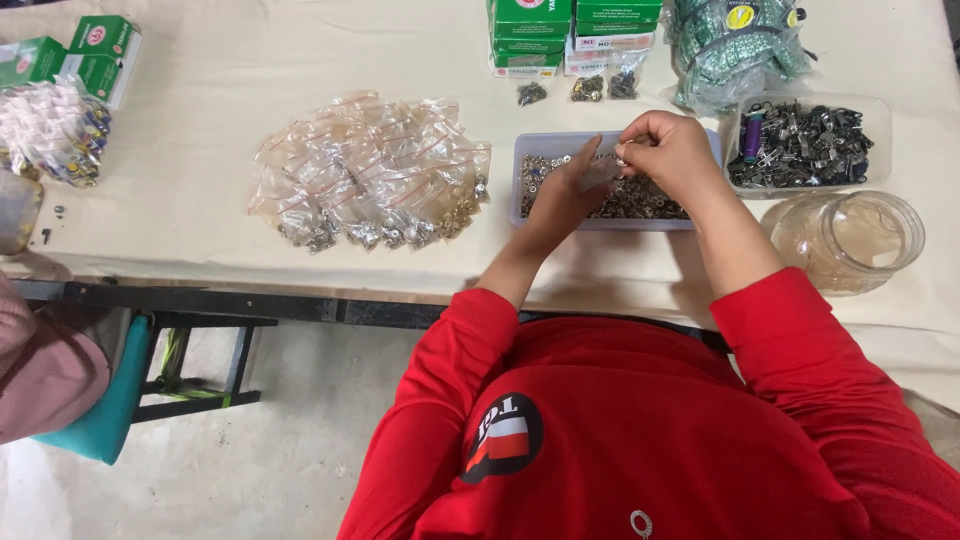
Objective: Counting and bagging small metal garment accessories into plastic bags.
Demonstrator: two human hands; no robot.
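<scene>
A shallow lavender tray (527, 145) full of small metal rings and fasteners sits on the cream-covered table. My left hand (567, 190) reaches over the tray, fingers extended, holding a small clear plastic bag. My right hand (665, 150) hovers over the tray's right half, fingertips pinched on a few small metal pieces at the bag's mouth. Both sleeves are red.
A heap of small filled zip bags (370, 175) lies left of the tray. To the right are a clear tray of dark metal clips (800, 145) and an empty glass jar (850, 240). Green boxes (570, 30) stand at the back. A person in pink (45, 365) sits at far left.
</scene>
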